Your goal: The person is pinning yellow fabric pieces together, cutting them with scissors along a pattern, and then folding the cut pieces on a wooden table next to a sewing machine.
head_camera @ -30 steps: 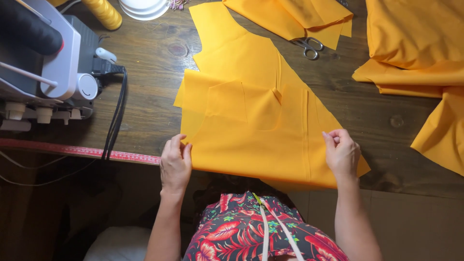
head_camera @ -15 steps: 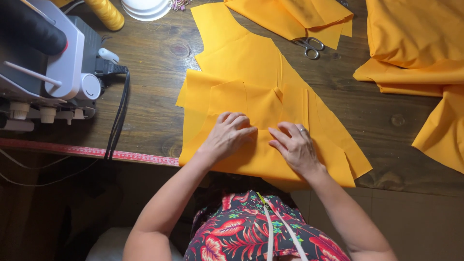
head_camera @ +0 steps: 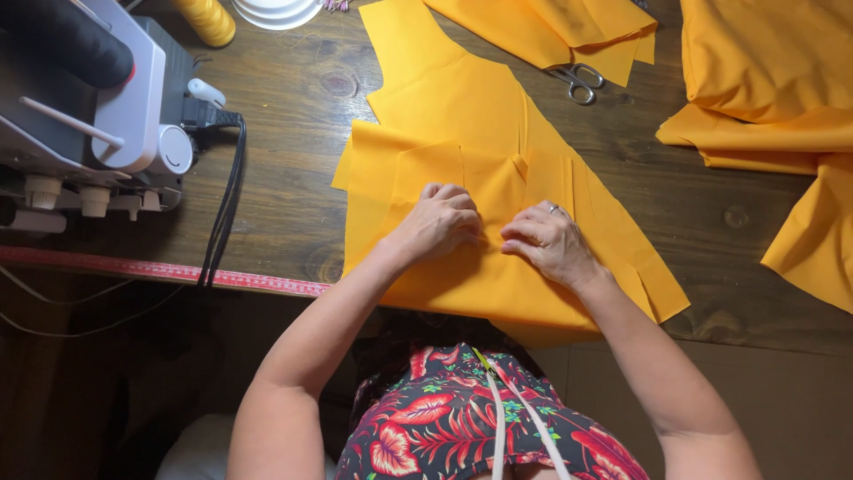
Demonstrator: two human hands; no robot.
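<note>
A cut piece of yellow fabric (head_camera: 462, 116) lies flat on the dark wooden table (head_camera: 293, 178), with a smaller yellow piece laid over its near half. My left hand (head_camera: 440, 222) rests knuckles-up on the middle of the fabric, fingers curled and pressing a fold. Beside it, my right hand (head_camera: 549, 242), with a ring on one finger, presses the same spot; the fingertips of both hands almost meet. Neither hand lifts the cloth.
A white and grey sewing machine (head_camera: 98, 116) with a black cable (head_camera: 222, 204) stands at the left. Scissors (head_camera: 577, 82) lie at the top. More yellow fabric (head_camera: 773, 89) is piled at the right. A red measuring tape (head_camera: 160, 268) runs along the table's near edge.
Both hands moved from the fabric's near corners inward to its middle, where they now press close together. The fabric has shifted slightly.
</note>
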